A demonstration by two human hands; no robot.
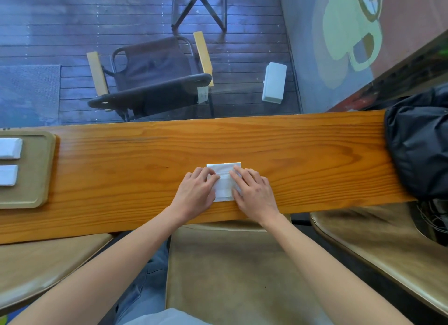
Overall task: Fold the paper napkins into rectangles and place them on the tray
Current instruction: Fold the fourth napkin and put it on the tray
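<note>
No brand, label or readable writing shows anywhere; the only marking is a painted coffee cup [351, 31] on the wall at 1 o'clock.

A white paper napkin [224, 183] lies flat on the wooden counter [145, 164], just right of centre and near the counter's near edge. It is partly folded, with its long axis running from 12 to 6 o'clock, away from the person.

The left hand [196, 191] rests on the napkin's left edge, its fingers curled and close together, fingertips pressing the paper. The right hand [254, 191] lies on the right edge, fingers straighter and slightly spread, flat on the napkin.

At 9 o'clock, well apart from the hands, a tan tray [36, 179] sits on the counter with two folded napkins [9, 148] on it, their long axes running from 9 to 3 o'clock, one beyond the other. A black bag [417, 150] rests on the counter at 3 o'clock.
</note>
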